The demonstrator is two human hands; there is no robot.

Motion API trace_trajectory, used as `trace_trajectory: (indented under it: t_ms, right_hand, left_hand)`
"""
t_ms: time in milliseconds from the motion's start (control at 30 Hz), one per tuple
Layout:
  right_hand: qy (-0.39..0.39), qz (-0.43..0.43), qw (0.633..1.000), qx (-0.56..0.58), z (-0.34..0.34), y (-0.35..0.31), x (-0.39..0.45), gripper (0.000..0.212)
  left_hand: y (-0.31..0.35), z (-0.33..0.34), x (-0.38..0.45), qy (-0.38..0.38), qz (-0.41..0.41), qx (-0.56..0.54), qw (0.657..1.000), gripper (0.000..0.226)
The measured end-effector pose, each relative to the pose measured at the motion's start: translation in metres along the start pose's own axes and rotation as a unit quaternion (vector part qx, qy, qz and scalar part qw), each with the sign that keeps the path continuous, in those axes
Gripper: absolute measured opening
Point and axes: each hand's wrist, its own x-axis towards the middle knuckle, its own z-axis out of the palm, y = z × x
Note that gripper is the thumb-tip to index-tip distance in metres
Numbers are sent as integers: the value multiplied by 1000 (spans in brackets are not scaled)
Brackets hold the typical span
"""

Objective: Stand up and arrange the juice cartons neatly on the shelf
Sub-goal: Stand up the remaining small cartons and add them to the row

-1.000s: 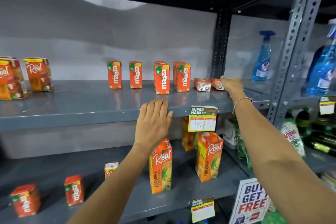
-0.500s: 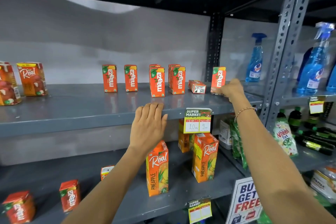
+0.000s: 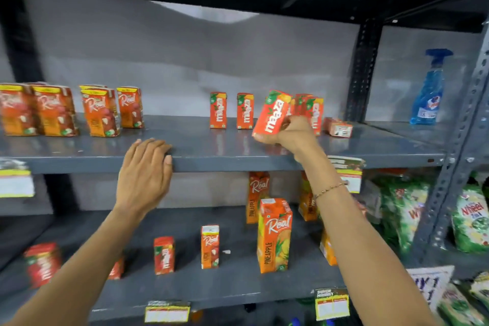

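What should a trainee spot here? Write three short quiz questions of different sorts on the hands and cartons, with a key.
1. True or false: the left hand holds a carton.
2. Which is in the right hand? A) a Real pineapple carton B) a Maaza carton C) the blue spray bottle
3. Fill in: on the upper shelf, the carton lying on its side is to the ____ of the right hand.

Key: 1 false, it rests on the shelf's front edge. 2 B, held tilted. 3 right.
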Motion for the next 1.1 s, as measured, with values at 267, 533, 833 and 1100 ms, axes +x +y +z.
trace_trajectory:
  t_ms: [267,533,833,1100]
  right_hand:
    - [-68,5,997,-45,120,-53,26,53]
    - [-74,22,989,-123,162,-67,44,50]
    - [-91,-7,983,-158,156,-58,43,52]
    - [229,-171,956,72,33,-42,31,12]
  left_hand:
    - [-34,6,-6,40,55,23,997,37]
    - [-40,20,-6,80,76,33,993,38]
    - [-42,27,-5,98,85,36,991,35]
    - [-32,22,-5,109,41,19,993,35]
